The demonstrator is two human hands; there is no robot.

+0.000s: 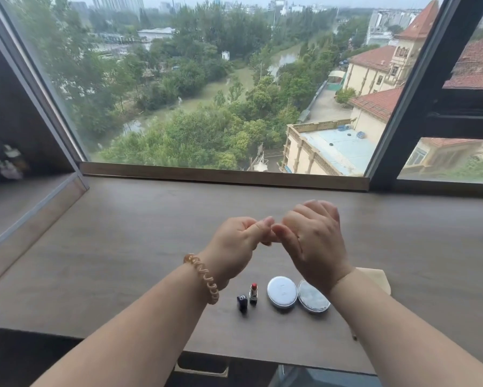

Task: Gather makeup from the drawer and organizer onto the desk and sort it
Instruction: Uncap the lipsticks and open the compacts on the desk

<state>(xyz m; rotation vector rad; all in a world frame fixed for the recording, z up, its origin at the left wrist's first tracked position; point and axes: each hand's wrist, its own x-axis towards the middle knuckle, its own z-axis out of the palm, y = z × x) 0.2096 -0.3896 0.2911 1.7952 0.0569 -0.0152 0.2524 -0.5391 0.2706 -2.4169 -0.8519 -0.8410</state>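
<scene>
The left hand, fingers curled around nothing, meets thumb to thumb with the relaxed, empty right hand above the desk. Below stand a red lipstick, its dark cap just beside it, and a white compact touching a silvery compact. The cap's pale logo is too small to read.

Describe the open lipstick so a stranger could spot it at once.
On the wooden desk under the big window, a short row of makeup sits near the front edge. The lipstick stands second from left, between a black cap and a white compact. It alone shows a red tip.
</scene>
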